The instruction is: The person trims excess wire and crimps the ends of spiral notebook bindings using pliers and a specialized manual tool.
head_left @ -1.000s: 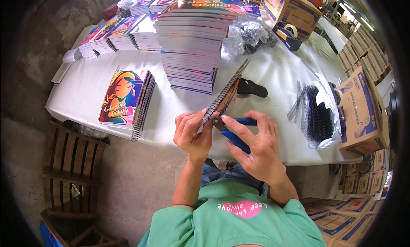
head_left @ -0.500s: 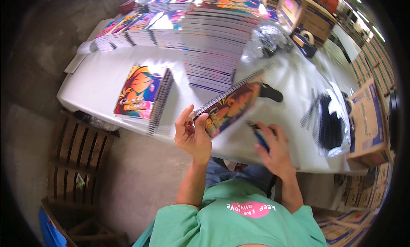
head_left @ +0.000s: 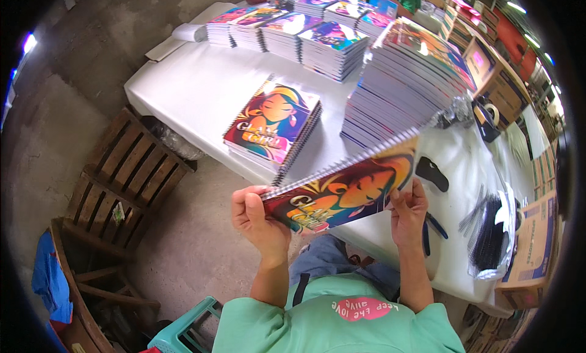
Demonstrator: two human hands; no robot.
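A spiral notebook (head_left: 348,191) with a colourful illustrated cover is tilted above the table's front edge, its wire binding along the upper side. My left hand (head_left: 259,222) is closed on its left end, thumb over the cover. At the right end my right hand (head_left: 408,214) pinches the lower edge. Blue-handled pliers (head_left: 434,228) lie on the white table beside my right hand. Left of the tall pile, a short stack of matching notebooks (head_left: 274,121) lies cover up, bindings showing.
A tall notebook pile (head_left: 403,90) rises behind the held notebook, with several lower stacks (head_left: 329,39) farther back. Black wire spirals (head_left: 488,231), a black flat object (head_left: 432,173) and cardboard boxes (head_left: 531,255) are at right. A wooden chair (head_left: 125,185) and green stool (head_left: 186,325) stand left.
My right hand has let go of the pliers, now on the table, and taken the notebook's right end. The notebook is more level, and the view has swung left.
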